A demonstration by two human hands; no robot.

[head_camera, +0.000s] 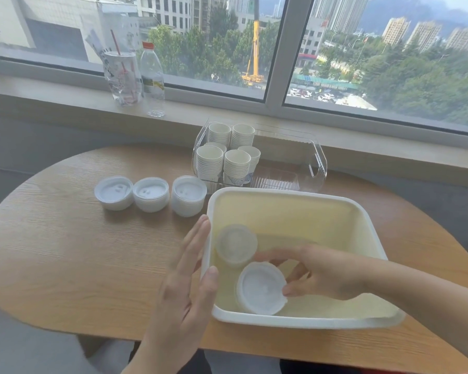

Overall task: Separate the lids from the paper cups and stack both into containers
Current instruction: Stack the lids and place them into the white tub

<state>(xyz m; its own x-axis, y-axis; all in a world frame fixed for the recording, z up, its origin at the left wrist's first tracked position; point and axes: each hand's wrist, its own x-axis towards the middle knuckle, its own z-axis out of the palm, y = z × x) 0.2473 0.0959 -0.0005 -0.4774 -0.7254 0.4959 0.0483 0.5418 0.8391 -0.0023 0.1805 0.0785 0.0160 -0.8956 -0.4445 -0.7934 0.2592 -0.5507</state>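
Observation:
A white bin (289, 194) with a pale yellow inside stands on the wooden table. Two lid stacks lie in its near left corner: one (236, 244) further back, one (261, 287) nearer. My right hand (324, 271) reaches into the bin and its fingertips touch the nearer stack. My left hand (189, 276) rests flat with straight fingers against the bin's left wall. Three more lid stacks (113, 193) (150, 194) (189, 195) stand in a row on the table. Several stacks of paper cups (237, 164) fill the left part of a clear container (318, 160).
A clear plastic cup (122, 76) with a red straw and an empty bottle (152, 79) stand on the window sill behind the table. The table (65, 252) has bare wood at the left and near side.

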